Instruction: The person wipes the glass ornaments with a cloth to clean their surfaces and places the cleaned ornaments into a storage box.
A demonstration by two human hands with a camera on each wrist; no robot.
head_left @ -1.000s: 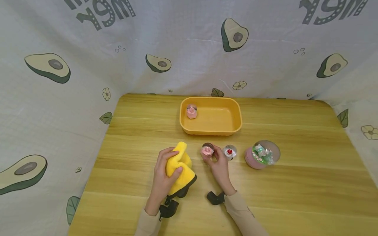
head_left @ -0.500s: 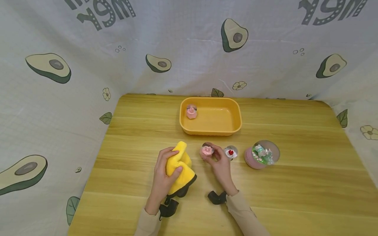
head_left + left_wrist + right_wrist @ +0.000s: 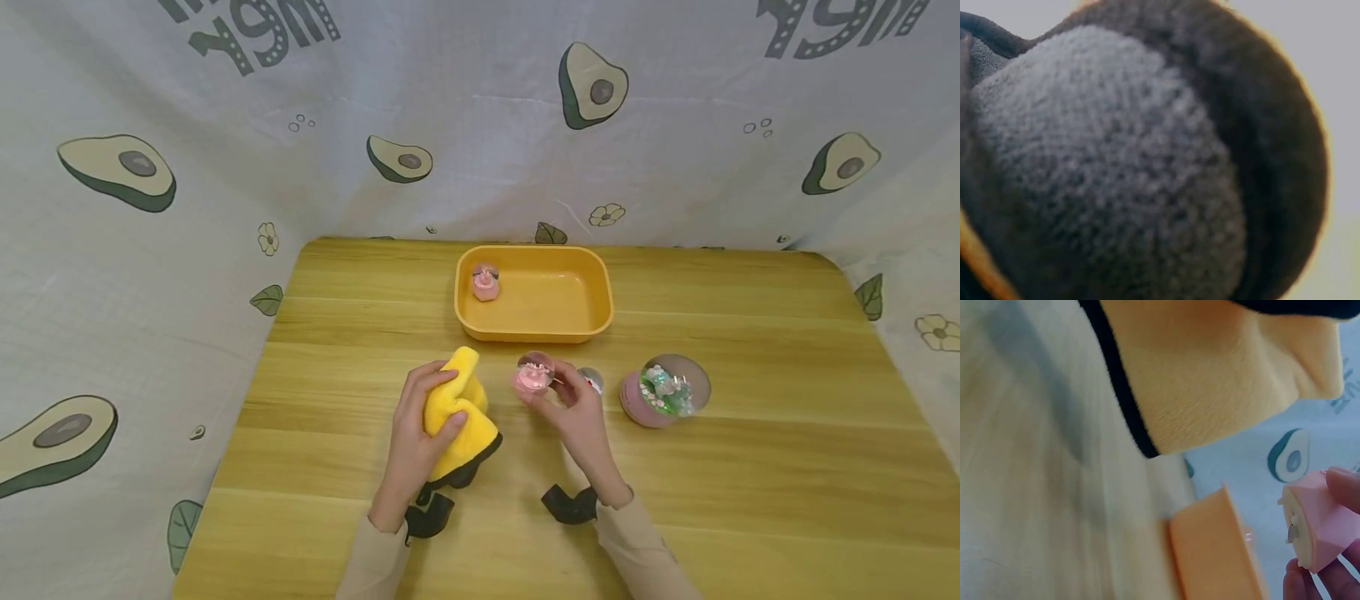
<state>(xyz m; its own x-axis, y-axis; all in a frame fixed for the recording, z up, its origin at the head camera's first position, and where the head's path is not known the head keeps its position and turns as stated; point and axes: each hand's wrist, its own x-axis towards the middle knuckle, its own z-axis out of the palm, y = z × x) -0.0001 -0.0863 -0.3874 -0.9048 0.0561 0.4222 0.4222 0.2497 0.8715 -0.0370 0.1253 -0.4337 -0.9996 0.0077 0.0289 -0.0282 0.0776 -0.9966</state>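
Observation:
My left hand (image 3: 412, 429) grips a bunched yellow towel (image 3: 459, 437) with a dark edge. The towel's grey side (image 3: 1122, 162) fills most of the left wrist view. Between the thumb and fingers of my right hand (image 3: 581, 421) is a small pink snow globe (image 3: 531, 381) with a clear dome. In the right wrist view its faceted pink base (image 3: 1319, 522) is raised off the table, and the pale underside with a small metal piece shows. Just behind the right hand sits a small clear globe (image 3: 594, 378), partly covered by the fingers.
A yellow tray (image 3: 525, 336) stands at the table's back, with another small pink snow globe (image 3: 486, 285) in its left end. To the right is a larger snow globe (image 3: 660, 393) on a pink base. A white avocado-print cloth (image 3: 480, 125) hangs behind the wooden table (image 3: 765, 375).
My right hand has lifted the pink snow globe and shifted a little right, now covering part of the small clear globe. The left hand and towel moved up only slightly.

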